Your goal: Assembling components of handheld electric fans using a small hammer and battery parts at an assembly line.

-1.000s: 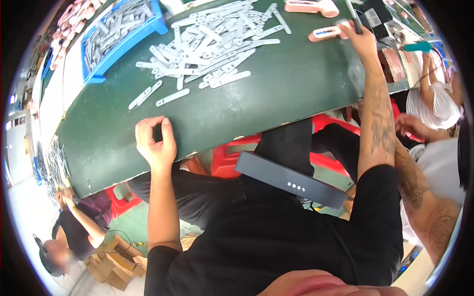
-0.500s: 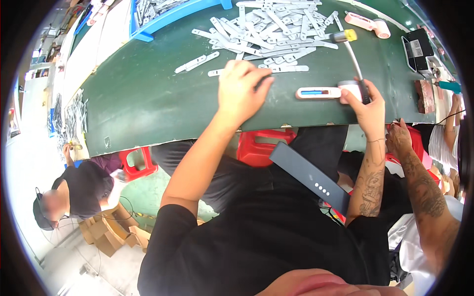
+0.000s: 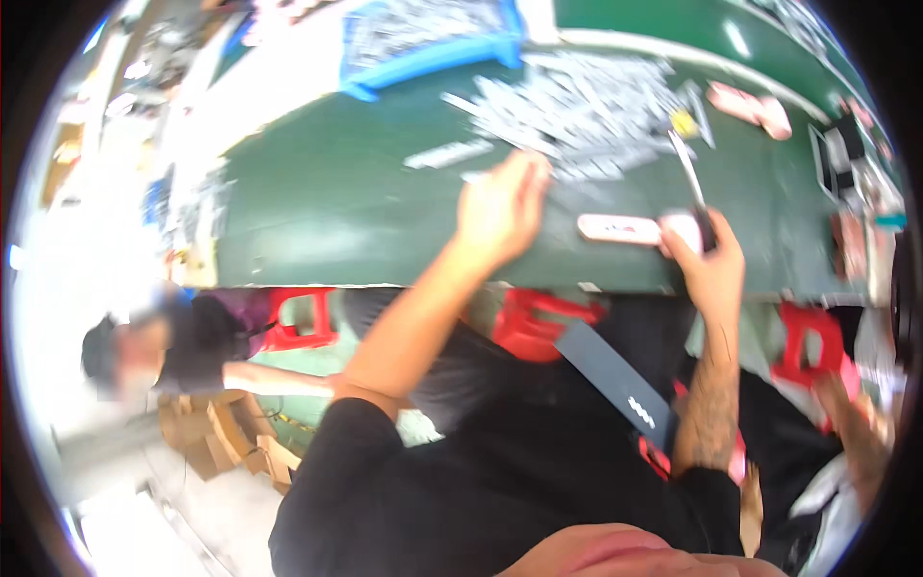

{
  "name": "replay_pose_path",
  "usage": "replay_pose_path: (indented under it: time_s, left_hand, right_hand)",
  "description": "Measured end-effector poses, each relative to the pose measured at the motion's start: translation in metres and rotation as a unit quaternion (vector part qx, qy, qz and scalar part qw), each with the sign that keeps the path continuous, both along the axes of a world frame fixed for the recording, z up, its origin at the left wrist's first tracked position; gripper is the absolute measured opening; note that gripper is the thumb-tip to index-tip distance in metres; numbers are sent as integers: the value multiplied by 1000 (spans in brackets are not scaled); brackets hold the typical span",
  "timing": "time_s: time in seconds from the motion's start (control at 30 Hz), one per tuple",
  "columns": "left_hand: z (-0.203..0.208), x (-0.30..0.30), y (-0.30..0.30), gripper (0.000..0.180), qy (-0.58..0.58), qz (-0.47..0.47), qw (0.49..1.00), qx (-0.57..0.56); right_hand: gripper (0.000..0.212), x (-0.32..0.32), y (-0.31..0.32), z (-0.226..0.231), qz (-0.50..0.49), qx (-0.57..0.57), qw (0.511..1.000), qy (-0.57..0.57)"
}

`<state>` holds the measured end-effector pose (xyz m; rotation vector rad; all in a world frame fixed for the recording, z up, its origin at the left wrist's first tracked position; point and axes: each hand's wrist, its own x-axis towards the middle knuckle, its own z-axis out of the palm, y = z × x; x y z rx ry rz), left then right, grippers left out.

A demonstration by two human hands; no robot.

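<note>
Head: markings (image 3: 640,413) blurred; right fingers (image 3: 726,231) clasp tool (image 3: 686,168), pink piece (image 3: 615,228); left fingers (image 3: 529,183), cannot tell.

Illumination is bright overall. The left side is overexposed, burnt to white, with detail lost there. A white glare streak lies on the far green surface (image 3: 654,17), upper right; the worktop (image 3: 356,212) reads mid-toned. Blur is evident: the heap of grey strips (image 3: 577,111) smears, the blue tray (image 3: 442,65) and left hand (image 3: 502,207) soften. Fisheye distortion stretches shapes near the rim; corners fall to black.
</note>
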<state>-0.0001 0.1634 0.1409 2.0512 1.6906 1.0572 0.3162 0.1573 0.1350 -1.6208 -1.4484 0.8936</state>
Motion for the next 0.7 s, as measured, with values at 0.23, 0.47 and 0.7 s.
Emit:
replay_pose_path:
  time_s: [0.23,0.47,0.7]
  left_hand:
    - [10,28,-30,28,-300,-17,951,-71]
    - [15,46,-13,19,-25,-138,990,9]
    - [7,64,-5,11,13,-145,983,111]
  right_hand:
    - [55,-14,0,1,20,26,998,-48]
    - [65,-42,15,12,12,45,995,-85]
    - [67,-37,6,10,-5,15,993,-114]
